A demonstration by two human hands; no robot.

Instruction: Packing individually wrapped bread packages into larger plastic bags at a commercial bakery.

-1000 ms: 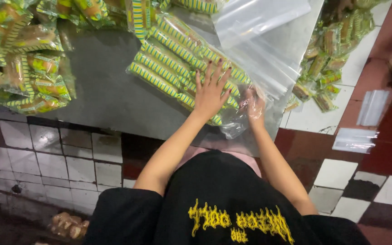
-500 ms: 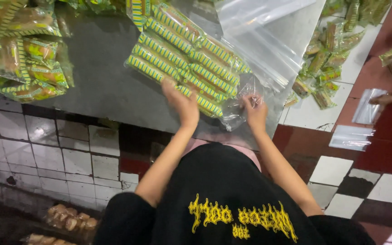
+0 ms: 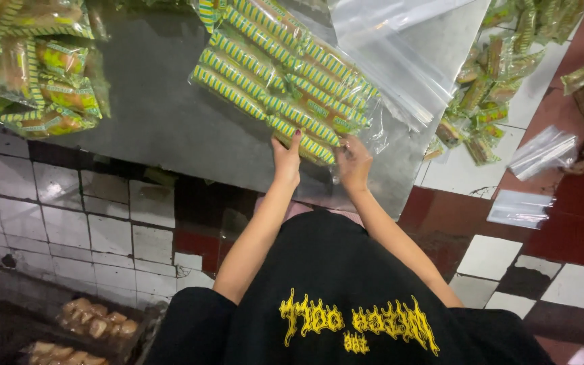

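- Resting near the front edge of the grey table (image 3: 157,128), with bare metal lying open to the left of the left hand (image 3: 286,162).
- Pressing flat, fingers released, against the near end of the packed snack bag (image 3: 282,74).
- Pinching the bag's clear corner with the right hand (image 3: 354,162).
- Running long axis from near right to far left, snack sticks lying crosswise in rows.
- Crowding the left: loose snack pile (image 3: 42,74), cut off by the frame.
- Overlapping the far end: empty clear bags (image 3: 400,47), edges hard to trace.
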